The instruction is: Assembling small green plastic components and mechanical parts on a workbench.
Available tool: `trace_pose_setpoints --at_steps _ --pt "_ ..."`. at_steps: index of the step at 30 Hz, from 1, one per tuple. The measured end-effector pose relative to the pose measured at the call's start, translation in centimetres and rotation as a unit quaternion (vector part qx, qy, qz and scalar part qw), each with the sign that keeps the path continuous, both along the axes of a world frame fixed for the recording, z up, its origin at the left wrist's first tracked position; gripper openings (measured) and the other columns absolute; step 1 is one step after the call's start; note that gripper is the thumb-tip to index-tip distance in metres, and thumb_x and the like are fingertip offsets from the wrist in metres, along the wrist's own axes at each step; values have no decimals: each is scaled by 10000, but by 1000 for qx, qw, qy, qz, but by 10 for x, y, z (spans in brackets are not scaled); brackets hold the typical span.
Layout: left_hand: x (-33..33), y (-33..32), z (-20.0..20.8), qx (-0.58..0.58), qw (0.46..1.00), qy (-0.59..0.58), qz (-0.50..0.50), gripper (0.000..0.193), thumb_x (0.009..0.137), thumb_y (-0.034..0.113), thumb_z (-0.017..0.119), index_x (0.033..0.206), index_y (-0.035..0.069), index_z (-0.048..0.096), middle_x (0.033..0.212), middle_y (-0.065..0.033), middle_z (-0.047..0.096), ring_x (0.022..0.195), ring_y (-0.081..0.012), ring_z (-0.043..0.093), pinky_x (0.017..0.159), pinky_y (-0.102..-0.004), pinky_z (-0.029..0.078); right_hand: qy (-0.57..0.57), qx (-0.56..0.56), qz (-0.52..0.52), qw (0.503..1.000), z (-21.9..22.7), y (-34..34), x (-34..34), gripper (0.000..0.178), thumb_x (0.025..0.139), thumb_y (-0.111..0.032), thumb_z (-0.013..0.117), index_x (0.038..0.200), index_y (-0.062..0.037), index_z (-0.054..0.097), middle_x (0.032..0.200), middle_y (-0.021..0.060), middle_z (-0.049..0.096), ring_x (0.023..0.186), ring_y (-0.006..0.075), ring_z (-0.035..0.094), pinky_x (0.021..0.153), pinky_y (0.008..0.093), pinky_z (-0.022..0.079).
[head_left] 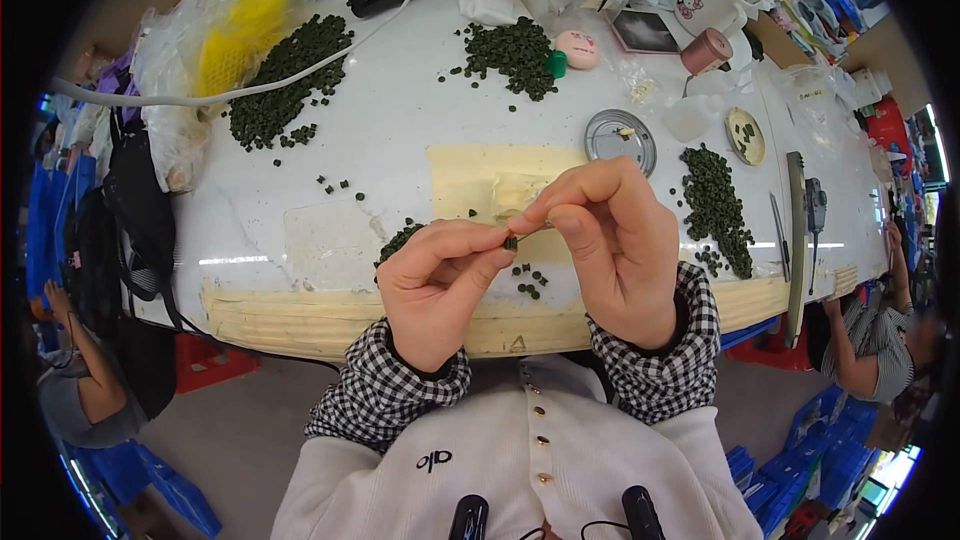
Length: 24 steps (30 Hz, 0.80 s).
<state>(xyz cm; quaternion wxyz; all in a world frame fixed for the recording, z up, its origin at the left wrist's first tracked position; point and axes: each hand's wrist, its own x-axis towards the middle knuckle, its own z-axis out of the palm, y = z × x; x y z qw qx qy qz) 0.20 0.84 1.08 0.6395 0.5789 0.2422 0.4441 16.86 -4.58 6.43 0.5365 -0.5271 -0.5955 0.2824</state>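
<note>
Near the table's front edge my two hands meet at the fingertips. My left hand (435, 280) pinches a small dark green piece (511, 242) between thumb and forefinger. My right hand (625, 250) is closed on a thin metal tool (541, 228), its tip at the green piece; most of it is hidden by the fingers. Under the hands lie a yellowish sheet (460, 180) and a pale block (512, 190). Several loose green pieces (528, 280) lie between my wrists, and a small heap (398, 240) sits beside my left hand.
Larger heaps of green pieces lie at the far left (290, 70), far middle (510, 55) and right (715, 205). A round metal lid (620, 140) and a small dish (744, 135) stand beyond my right hand. A white cable (250, 90) crosses the left side. People work at both sides.
</note>
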Motion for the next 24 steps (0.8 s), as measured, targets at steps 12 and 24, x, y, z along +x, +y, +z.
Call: trace_pose_setpoints --at_steps 12,24 --pt "1 -1 0 -36 999 -10 15 179 826 -90 668 990 -20 684 975 -95 662 836 -113 636 707 -210 506 -241 100 -209 942 -12 14 9 105 841 -62 675 853 -24 578 786 89 594 669 247 598 580 321 482" --pt "0 0 -4 -64 997 -34 14 174 835 -87 660 995 -18 666 959 -86 659 817 -101 636 701 -198 500 -338 47 -177 923 -18 16 8 114 786 -99 698 807 -46 599 776 70 552 743 264 535 639 356 447"
